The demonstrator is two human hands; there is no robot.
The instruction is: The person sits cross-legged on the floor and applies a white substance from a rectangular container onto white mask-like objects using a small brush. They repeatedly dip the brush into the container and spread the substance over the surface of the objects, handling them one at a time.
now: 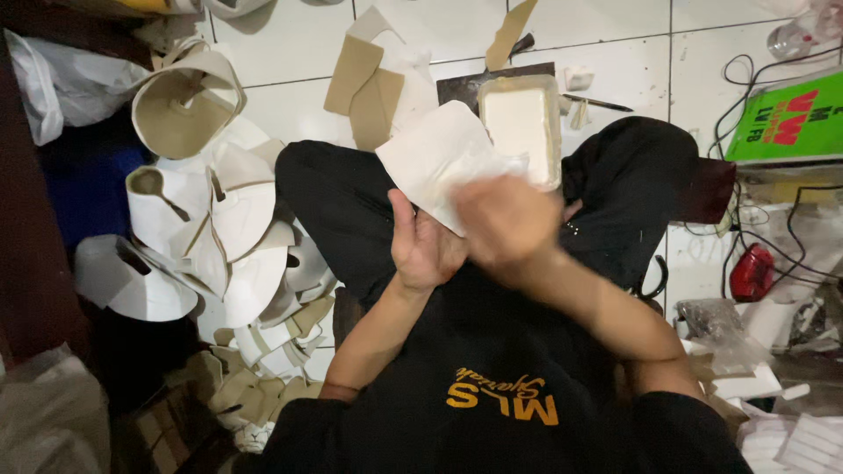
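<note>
The left hand, fingers curled, grips a white curved sheet piece from beneath; the blurred right hand presses on it, its spread unclear.

head cam | looks steeply down, close on lap | floor tiles beyond (single view only)

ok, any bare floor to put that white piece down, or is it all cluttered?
Bare white tile lies between the curled shoe pieces and the tan cardboard. More bare tile runs along the top, above the knee, left of the green box. Crowded: the shoe-piece pile at left, and cables and wrappers at right. Both hands, left and right, are on the white piece.
</note>
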